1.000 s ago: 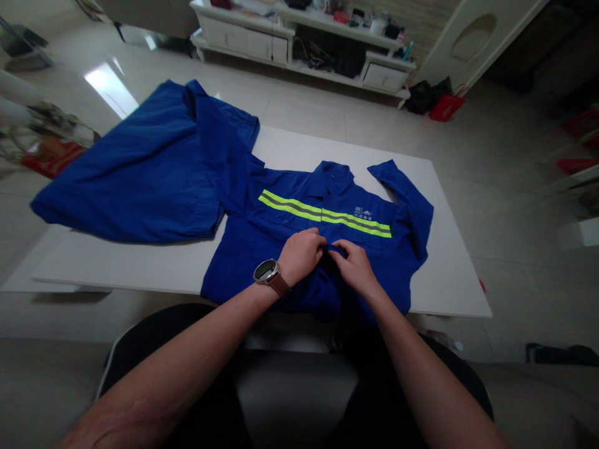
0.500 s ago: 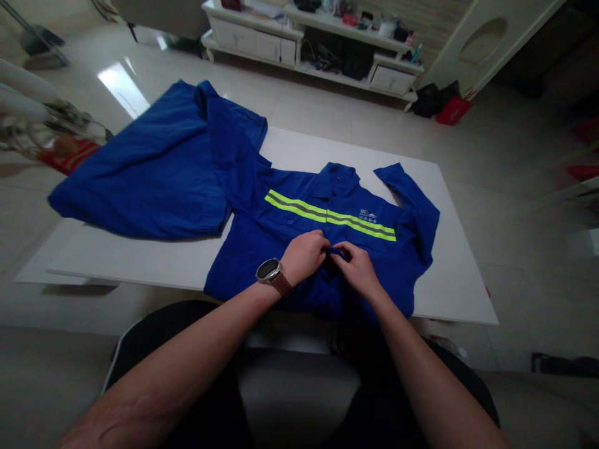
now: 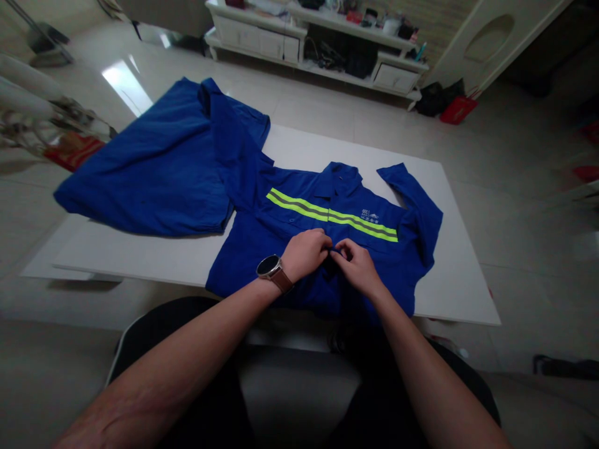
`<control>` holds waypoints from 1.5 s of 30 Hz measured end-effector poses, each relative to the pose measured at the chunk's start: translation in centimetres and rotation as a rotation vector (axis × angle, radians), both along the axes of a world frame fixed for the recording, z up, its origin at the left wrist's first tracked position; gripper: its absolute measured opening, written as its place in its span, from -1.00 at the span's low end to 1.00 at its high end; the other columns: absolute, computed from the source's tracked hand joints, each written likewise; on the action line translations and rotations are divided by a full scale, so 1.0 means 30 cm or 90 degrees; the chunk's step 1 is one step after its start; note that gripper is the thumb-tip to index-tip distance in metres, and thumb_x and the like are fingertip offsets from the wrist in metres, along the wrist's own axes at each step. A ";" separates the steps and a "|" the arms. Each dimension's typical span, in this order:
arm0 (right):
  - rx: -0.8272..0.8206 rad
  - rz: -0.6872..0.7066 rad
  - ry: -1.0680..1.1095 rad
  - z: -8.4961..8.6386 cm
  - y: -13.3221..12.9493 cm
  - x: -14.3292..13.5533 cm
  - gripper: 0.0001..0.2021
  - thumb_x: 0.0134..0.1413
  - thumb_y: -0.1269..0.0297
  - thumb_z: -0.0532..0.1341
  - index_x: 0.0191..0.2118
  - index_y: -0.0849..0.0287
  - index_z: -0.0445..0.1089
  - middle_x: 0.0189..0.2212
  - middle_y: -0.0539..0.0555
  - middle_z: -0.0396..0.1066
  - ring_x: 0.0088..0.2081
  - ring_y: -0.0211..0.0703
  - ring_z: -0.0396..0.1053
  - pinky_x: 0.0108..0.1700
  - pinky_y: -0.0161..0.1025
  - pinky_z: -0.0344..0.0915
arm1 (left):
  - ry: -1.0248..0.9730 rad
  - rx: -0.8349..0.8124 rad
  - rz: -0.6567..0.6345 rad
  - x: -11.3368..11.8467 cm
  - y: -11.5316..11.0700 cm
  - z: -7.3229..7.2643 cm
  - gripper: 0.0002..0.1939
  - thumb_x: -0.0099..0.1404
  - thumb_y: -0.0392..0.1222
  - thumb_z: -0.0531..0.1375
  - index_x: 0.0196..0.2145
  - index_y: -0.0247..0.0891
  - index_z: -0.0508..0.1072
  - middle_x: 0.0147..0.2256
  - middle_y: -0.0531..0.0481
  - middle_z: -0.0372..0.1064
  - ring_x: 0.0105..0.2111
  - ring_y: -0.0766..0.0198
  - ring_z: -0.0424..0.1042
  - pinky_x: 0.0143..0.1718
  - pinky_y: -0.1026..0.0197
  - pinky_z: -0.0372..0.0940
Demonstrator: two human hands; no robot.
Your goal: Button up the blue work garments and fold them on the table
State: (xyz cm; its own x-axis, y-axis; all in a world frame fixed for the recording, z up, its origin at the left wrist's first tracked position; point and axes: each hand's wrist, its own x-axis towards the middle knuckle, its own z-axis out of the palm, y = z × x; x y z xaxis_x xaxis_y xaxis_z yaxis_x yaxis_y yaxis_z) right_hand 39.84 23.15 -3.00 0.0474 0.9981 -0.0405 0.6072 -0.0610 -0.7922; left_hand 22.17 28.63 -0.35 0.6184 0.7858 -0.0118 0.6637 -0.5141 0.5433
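A blue work jacket (image 3: 276, 243) with a yellow-and-grey reflective stripe (image 3: 299, 208) across the chest lies front up, its collar (image 3: 337, 179) pointing away from me. My left hand (image 3: 306, 251), with a watch (image 3: 269, 266) on the wrist, pinches the front edge just below the stripe. Close beside it, my right hand (image 3: 354, 265) is closed on the same front edge, thumb and forefinger together. The fingertips nearly meet; any button between them is too small to make out. One sleeve (image 3: 421, 215) bends out to the right.
Another blue garment (image 3: 154, 168) lies on the left, under the jacket's other sleeve, and hangs past the white table (image 3: 456, 249). Across the tiled floor stands a white cabinet (image 3: 255, 43) with clutter on top. A red bag (image 3: 456, 110) sits by the wall.
The right fingers have shifted slightly at the jacket's front edge, and less blue cloth shows between the hands. The whole view has moved a little.
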 end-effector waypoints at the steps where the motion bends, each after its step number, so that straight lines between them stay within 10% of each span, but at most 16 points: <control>1: -0.001 -0.001 -0.003 0.001 0.000 0.000 -0.84 0.12 0.14 0.23 -0.32 0.11 0.40 -0.58 -0.12 0.20 -0.49 -0.22 0.18 -0.39 -0.26 0.05 | -0.001 0.001 0.001 0.000 0.000 0.000 -0.80 0.34 -0.28 0.19 -0.22 -0.14 0.64 -0.19 -0.09 0.49 -0.18 0.14 0.48 -0.18 0.18 0.32; 20: 0.033 -0.077 -0.021 0.004 -0.001 -0.001 -0.83 0.15 0.16 0.12 -0.38 0.09 0.35 -0.56 -0.03 0.30 -0.46 -0.14 0.26 -0.36 -0.22 0.10 | 0.001 0.003 0.020 0.005 0.004 0.000 -0.75 0.30 -0.30 0.20 -0.14 -0.15 0.64 -0.15 -0.08 0.53 -0.16 0.13 0.50 -0.17 0.17 0.36; 25: 0.056 -0.122 -0.074 0.001 0.003 0.021 -0.88 0.01 0.27 0.13 -0.51 0.07 0.25 -0.54 -0.03 0.27 -0.43 -0.15 0.24 -0.33 -0.21 0.10 | 0.061 -0.040 0.034 -0.010 0.009 0.019 -0.78 0.30 -0.04 0.27 -0.21 -0.18 0.65 -0.20 -0.13 0.55 -0.16 0.04 0.52 -0.13 0.11 0.39; 32: 0.052 -0.076 -0.156 -0.010 0.000 0.028 -0.84 -0.14 0.33 0.20 -0.56 0.07 0.16 -0.49 0.00 0.25 -0.40 -0.13 0.25 -0.31 -0.19 0.13 | 0.240 -0.075 0.066 -0.043 -0.003 -0.004 -0.46 0.39 -0.01 0.23 0.26 -0.20 0.38 0.28 -0.40 0.25 0.29 -0.29 0.20 0.07 -0.29 0.38; 38: 0.062 -0.065 -0.104 -0.022 0.002 0.037 -0.49 -0.19 0.54 0.08 -0.04 0.12 0.43 -0.14 0.13 0.51 -0.09 0.00 0.46 -0.01 -0.12 0.33 | 0.417 -0.188 0.013 -0.015 -0.062 -0.085 0.35 -0.02 -0.04 0.55 0.50 0.23 -0.19 0.54 -0.05 -0.49 0.48 -0.46 -0.51 0.12 -0.64 0.20; 45: 0.015 -0.033 -0.149 -0.020 0.000 0.050 -0.58 -0.14 0.59 0.03 -0.27 0.11 0.55 -0.19 0.10 0.61 -0.07 0.01 0.52 0.08 -0.11 0.34 | 0.512 -0.162 -0.052 0.011 -0.092 -0.115 0.65 -0.26 0.00 0.62 0.50 0.15 -0.41 0.52 -0.17 -0.67 0.44 -0.63 -0.45 0.14 -0.59 0.17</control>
State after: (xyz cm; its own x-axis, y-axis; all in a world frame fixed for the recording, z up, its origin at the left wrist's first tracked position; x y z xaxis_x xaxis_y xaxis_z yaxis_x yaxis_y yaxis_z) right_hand 41.34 23.16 -3.60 0.1033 0.9947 0.0007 0.7714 -0.0797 -0.6313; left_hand 22.49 25.88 -3.79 0.4000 0.6530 -0.6431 0.8640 -0.5028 0.0270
